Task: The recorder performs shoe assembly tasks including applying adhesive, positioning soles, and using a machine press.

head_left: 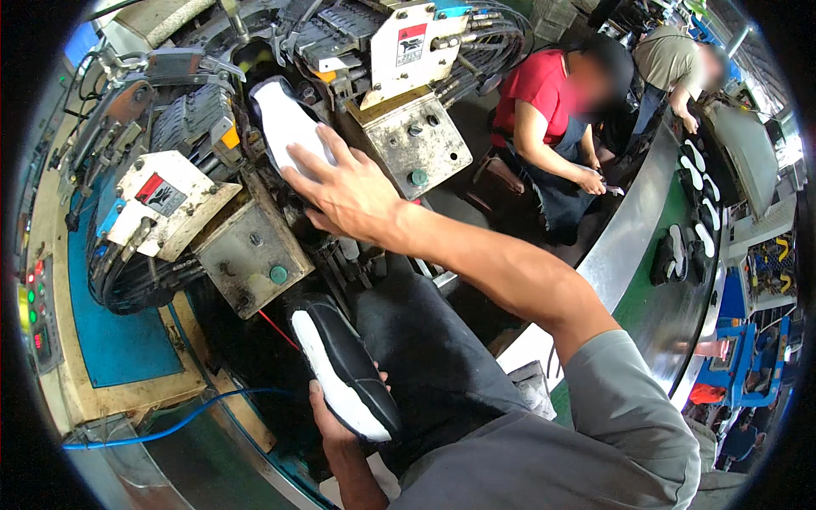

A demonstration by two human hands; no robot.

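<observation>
My left hand (pixel 334 422) is closed around a black shoe upper (pixel 344 344) with a white strip along its underside, held tilted above my lap. Most of those fingers are hidden behind the shoe upper. Higher up, my right hand (pixel 353 191) lies with fingers spread on the white underside of a second shoe upper (pixel 289 123). That one sits sole side up between the two halves of a machine (pixel 340 42); its near end is partly covered by my hand.
Metal control boxes with green buttons (pixel 418 177) flank the machine's middle. A blue hose (pixel 178 433) runs at lower left. On the right, a green conveyor (pixel 633 297) carries several black shoe uppers with white bottoms. A person in red (pixel 544 98) sits beside it, another person behind.
</observation>
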